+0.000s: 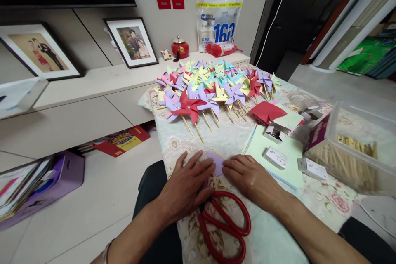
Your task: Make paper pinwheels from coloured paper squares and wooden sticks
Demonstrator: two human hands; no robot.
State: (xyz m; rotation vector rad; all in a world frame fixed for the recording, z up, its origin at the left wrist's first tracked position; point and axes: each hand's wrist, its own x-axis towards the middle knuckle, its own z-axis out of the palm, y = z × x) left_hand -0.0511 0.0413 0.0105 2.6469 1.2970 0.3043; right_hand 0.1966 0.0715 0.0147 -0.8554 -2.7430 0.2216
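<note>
Tablecloth bears purple paper pinned between flattened left hand and arched right hand.

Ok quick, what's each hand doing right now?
Left hand: open, fingers over the purple paper.
Right hand: fingertips at the paper; can't tell whether it's gripping.

On the table, a paper lies between the left hand and right hand, with scissors nearer the person. Beyond, pinwheels cover the far part. Right of the paper lie sheets, two boxes on them, a third at their right edge; farther right stands a tub, sticks inside. Behind, a shelf holds, left to right, two frames, a cube, a jar and a bag.
</note>
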